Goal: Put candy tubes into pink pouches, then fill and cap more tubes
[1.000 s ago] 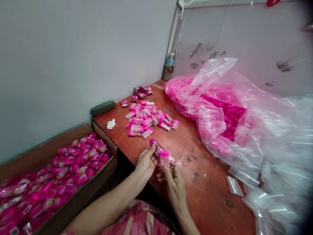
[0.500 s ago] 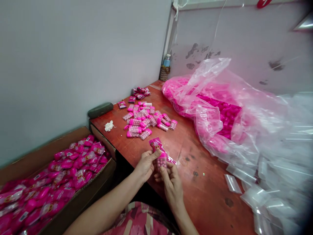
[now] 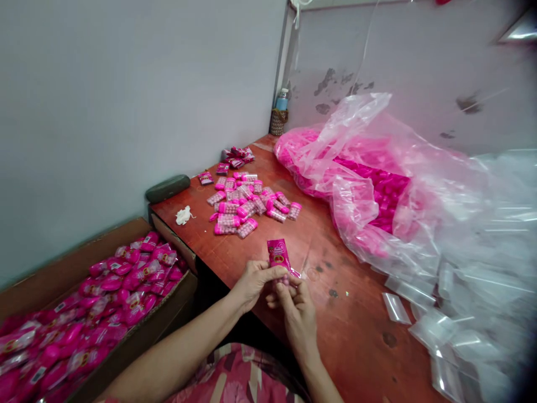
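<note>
A pink printed pkt. [image 3: 278, 253] is pinched at its lower end btwn. the thumb and bent fingers of the L hand [image 3: 253, 285], its upper part seen projecting past the thumb tip above the red table [image 3: 356, 341]. Just below, btwn. both thumbs, a bead-filled tube [image 3: 284, 280], mostly hidden, is gripped by the R hand [image 3: 300, 316], w/ thumb laid on the front and fingers curled behind; whether the tube is inside the pkt. cannot be told. Beyond the hands, pink-capped tubes [image 3: 247, 207] are heaped; at L, a carton [image 3: 170, 319] is filled w/ pink pkgs. [image 3: 113, 291]; at R, a plastic bag [image 3: 354, 204] is set nr. clear sleeves [image 3: 396, 309].
</note>
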`<action>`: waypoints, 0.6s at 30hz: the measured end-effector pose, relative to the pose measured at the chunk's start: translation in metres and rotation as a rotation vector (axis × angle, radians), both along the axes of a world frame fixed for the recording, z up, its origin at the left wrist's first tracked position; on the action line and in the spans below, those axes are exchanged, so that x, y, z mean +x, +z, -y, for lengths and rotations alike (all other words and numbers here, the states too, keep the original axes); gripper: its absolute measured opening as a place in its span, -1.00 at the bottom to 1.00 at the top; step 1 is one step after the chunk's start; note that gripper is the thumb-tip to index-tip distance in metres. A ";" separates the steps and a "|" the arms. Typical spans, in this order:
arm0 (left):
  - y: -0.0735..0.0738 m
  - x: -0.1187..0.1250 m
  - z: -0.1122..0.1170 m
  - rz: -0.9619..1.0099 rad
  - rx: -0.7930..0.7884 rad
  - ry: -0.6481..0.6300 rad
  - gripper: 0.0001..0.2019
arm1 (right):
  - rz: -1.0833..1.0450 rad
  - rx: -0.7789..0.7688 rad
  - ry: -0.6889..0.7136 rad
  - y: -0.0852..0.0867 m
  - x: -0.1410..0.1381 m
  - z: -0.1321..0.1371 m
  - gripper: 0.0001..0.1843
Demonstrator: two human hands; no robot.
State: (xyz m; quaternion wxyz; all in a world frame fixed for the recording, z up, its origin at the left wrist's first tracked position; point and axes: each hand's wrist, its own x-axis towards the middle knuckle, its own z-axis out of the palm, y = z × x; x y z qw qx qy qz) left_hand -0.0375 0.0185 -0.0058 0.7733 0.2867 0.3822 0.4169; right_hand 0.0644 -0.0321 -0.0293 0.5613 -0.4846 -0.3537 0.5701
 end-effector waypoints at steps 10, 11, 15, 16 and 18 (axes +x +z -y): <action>-0.004 0.001 0.013 0.178 0.004 -0.089 -0.73 | -0.140 -0.005 0.108 -0.007 0.010 -0.017 -0.63; -0.002 -0.004 0.016 0.174 -0.004 -0.049 -0.74 | -0.142 -0.007 0.139 -0.006 0.010 -0.016 -0.62; 0.005 -0.046 0.025 0.172 0.076 0.474 -0.72 | -0.122 -0.039 0.117 -0.001 0.022 -0.013 -0.65; 0.005 -0.059 0.026 0.153 0.136 0.616 -0.65 | -0.099 -0.047 0.080 0.001 0.027 -0.013 -0.67; 0.004 -0.081 0.026 0.018 0.255 0.806 -0.49 | -0.041 -0.063 0.013 0.004 0.038 -0.014 -0.71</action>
